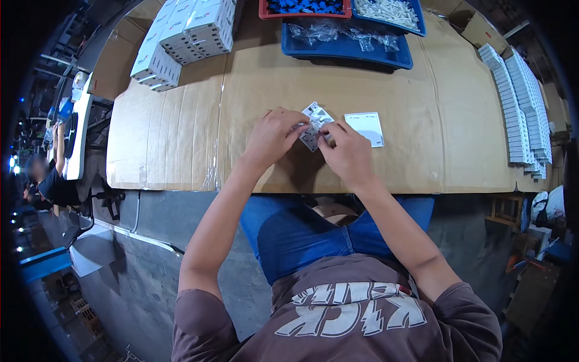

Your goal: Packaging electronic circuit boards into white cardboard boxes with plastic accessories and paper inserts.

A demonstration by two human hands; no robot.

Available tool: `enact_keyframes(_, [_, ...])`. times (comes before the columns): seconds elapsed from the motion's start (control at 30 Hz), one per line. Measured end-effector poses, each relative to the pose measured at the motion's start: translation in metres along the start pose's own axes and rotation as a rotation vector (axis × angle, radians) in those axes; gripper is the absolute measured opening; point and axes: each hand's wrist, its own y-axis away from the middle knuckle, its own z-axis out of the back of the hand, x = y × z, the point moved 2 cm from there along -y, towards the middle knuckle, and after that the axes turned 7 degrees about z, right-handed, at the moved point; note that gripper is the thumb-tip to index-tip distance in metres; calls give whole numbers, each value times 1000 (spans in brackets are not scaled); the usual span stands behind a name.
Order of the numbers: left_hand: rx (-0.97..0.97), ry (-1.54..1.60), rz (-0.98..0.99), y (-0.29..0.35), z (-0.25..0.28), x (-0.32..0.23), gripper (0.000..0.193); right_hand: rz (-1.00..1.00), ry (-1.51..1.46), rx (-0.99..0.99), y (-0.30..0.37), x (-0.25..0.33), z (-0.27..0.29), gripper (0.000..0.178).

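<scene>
My left hand [276,134] and my right hand [348,149] meet over the middle of the cardboard-covered table. Between them is a small white sheet with dark printed drawings [311,111], tilted corner-up. The fingers of both hands are closed, pinching at its two sides. Something whitish and shiny, like crumpled clear plastic, lies on the sheet between the fingertips; its kind is too small to make out. Just right of the right hand, a flat white square card [369,127] with a thin dark border rests on the cardboard.
Stacked white boxes [202,21] stand at the back left. A red tray [347,13] of blue parts, a blue tray [424,27] of white parts and another blue tray [344,59] with clear bags sit at the back. Rows of small white boxes [523,108] line the right. Another person [57,181] is far left.
</scene>
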Motion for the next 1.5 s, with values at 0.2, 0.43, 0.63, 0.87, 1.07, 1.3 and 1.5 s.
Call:
enact_keyframes(0.2, [-58, 32, -38, 5, -1, -6, 18, -28, 39, -7, -3, -5, -3, 11])
enact_keyframes(0.43, [8, 63, -54, 23, 7, -8, 45, 4, 72, 80, -19, -13, -3, 8])
enact_keyframes(0.63, [16, 14, -80, 24, 3, -3, 51, 55, -69, 127, -15, -20, 5, 8])
enact_keyframes(0.87, [79, -91, -68, 18, -4, -7, 46, -20, 15, 285, -23, -24, 8, 9])
enact_keyframes(1.07, [-15, -75, -11, 22, -7, -24, 41, 105, 98, 358, -34, -24, 18, 10])
enact_keyframes(1.3, [-130, 8, 231, 15, -24, -54, 42, 167, 201, 499, -57, -35, 21, 9])
enact_keyframes(1.5, [-141, 37, 230, 3, -25, -45, 72, 141, 160, 578, -84, -48, 35, 14])
